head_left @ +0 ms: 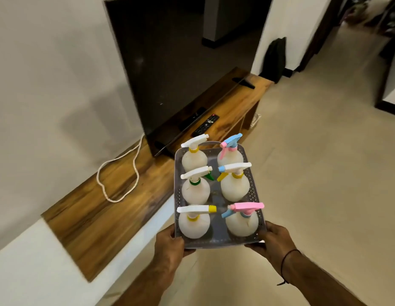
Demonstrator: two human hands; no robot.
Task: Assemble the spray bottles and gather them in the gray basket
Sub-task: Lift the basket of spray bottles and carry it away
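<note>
The gray basket is held in the air over the floor, beside the wooden TV shelf. Several white spray bottles stand upright in it in two rows, each with a trigger head on. The near left bottle has a white head with a yellow nozzle. On the near right bottle the head is pink and blue. My left hand grips the basket's near left corner. My right hand grips its near right corner.
A wooden shelf runs along the left wall under a large dark TV. On it lie a white cord and a black remote. Beige tiled floor spreads to the right; a dark bag leans against the far wall.
</note>
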